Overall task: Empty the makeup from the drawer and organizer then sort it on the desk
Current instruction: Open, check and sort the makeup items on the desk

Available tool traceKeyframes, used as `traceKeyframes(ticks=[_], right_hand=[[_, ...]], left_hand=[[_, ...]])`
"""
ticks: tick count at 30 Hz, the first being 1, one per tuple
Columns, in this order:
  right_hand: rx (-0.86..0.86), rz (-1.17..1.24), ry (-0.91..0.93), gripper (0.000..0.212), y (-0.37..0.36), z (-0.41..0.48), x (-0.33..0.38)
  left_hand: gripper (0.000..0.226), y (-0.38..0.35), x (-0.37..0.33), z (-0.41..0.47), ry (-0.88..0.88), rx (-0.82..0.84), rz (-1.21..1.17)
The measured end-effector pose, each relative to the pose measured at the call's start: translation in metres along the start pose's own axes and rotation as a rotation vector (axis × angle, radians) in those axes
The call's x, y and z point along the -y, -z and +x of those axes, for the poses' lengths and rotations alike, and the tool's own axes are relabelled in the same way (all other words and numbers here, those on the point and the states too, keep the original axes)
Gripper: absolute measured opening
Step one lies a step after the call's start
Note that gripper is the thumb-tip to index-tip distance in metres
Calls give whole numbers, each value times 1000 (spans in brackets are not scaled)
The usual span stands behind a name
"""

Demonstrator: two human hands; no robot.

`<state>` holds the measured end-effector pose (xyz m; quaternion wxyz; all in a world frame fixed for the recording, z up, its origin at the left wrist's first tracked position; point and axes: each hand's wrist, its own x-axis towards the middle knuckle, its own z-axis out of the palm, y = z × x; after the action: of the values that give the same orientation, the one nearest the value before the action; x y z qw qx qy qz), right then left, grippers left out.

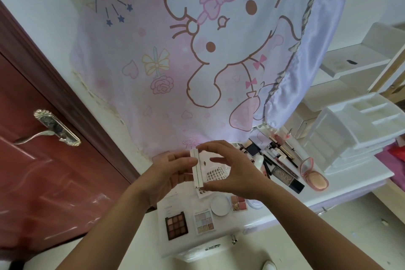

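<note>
Sorting: fingers (183,161) of left hand (173,174) and right hand (233,174) pinch slim white plastic case (197,169) above brown square eyeshadow palette (176,224); counter (350,176) placement likely next.

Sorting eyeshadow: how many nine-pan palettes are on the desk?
2: brown palette at the near edge, pale palette just right of it. Others may be hidden.

The flat white box (197,169) I hold looks like matt card. On my smooth white desk (361,178) stands a matt white plastic organizer (355,129); behind the desk hangs thin pink printed cloth (175,61), and left of it is a glossy red-brown wooden door (43,182) with a shiny embossed metal handle (47,130)
</note>
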<state>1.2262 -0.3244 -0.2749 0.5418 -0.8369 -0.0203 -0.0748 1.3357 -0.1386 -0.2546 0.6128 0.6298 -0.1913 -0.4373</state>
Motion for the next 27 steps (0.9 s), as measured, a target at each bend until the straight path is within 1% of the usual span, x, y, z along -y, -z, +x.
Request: traceKeyframes(ticks=[1, 3, 5, 7, 9, 13, 16, 18, 27], right_hand=[[22, 47, -48, 77, 1, -1, -2], [82, 258, -201, 77, 5, -3, -4], [100, 488, -324, 67, 8, -5, -5], [98, 617, -381, 60, 9, -6, -5], [110, 626, -393, 60, 7, -5, -4], [124, 549, -394, 61, 4, 0, -2], [107, 531, -391, 46, 4, 3, 0], [108, 524, -390, 42, 4, 4, 2], [50, 469, -369, 40, -4, 2, 3]], left_hand=[[46, 0, 1, 0, -40, -24, 41], [54, 0, 2, -1, -131, -109, 200], [67, 0, 4, -1, -205, -168, 360], [74, 0, 7, -1, -246, -173, 471], [74, -3, 7, -2, -260, -160, 542], [73, -11, 8, -5, -321, -155, 638], [74, -16, 7, -6, -374, -142, 720], [75, -17, 7, -8, -394, -136, 765], [79, -23, 10, -9, -371, -107, 889]])
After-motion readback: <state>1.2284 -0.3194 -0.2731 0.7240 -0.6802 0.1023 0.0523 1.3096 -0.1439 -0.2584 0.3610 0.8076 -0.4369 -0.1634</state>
